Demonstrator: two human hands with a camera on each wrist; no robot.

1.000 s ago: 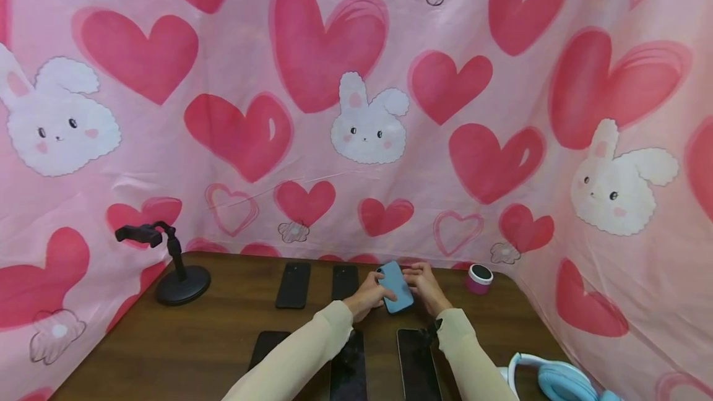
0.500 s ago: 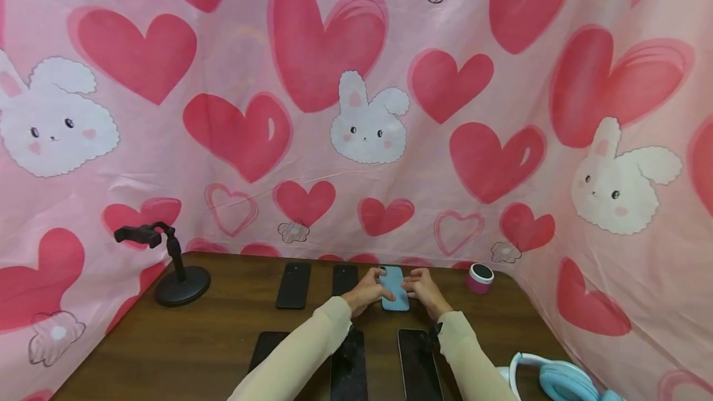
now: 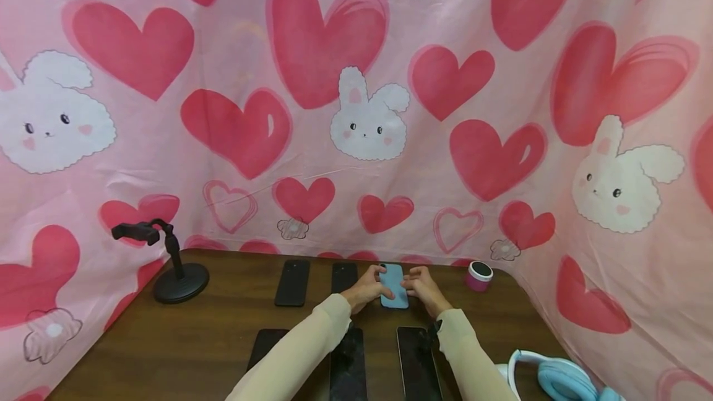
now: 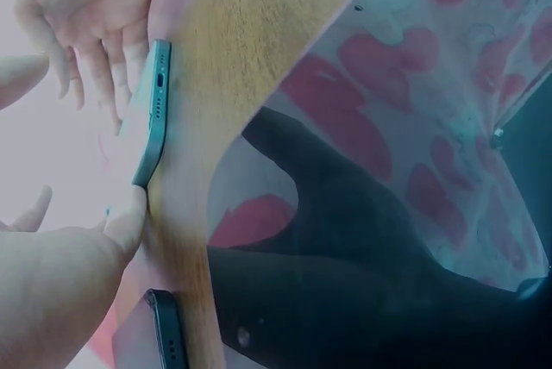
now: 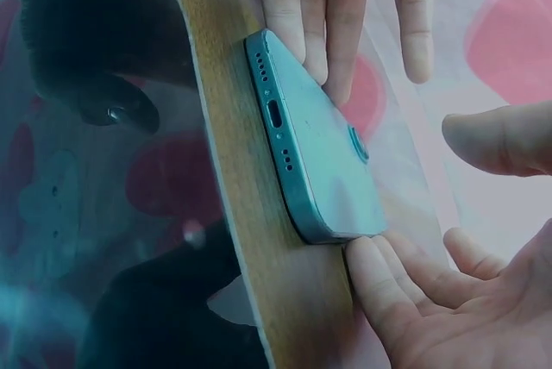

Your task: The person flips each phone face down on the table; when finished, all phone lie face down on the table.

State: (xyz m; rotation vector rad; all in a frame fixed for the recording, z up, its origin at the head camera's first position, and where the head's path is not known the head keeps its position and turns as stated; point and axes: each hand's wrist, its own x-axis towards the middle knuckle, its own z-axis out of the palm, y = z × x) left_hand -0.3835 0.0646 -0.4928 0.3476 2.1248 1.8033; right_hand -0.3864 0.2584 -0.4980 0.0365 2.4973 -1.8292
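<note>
A light blue smartphone [image 3: 394, 286] lies back up near the far edge of the table. In the right wrist view, its charging port and speaker holes face the camera on the blue phone [image 5: 315, 153]. My left hand [image 3: 366, 288] is at its left side, thumb and forefinger apart along that edge. On the opposite side, my right hand [image 3: 424, 288] touches the edge with loosely bent fingertips, its thumb [image 5: 500, 139] raised off the phone. Beside the left hand, a black phone [image 3: 345, 274] lies partly covered by that hand.
Another black phone [image 3: 292, 283] lies farther left. Near the front are several dark phones, one glossy phone [image 3: 418, 364] under the right forearm. A black phone stand [image 3: 181, 281] is at left, a pink round jar [image 3: 479, 276] at right, and light blue headphones [image 3: 565, 378] front right.
The blue phone was tilted and turned in the hands a second ago; it has come down flat and straight on the table. Over the last half second the hands have barely moved.
</note>
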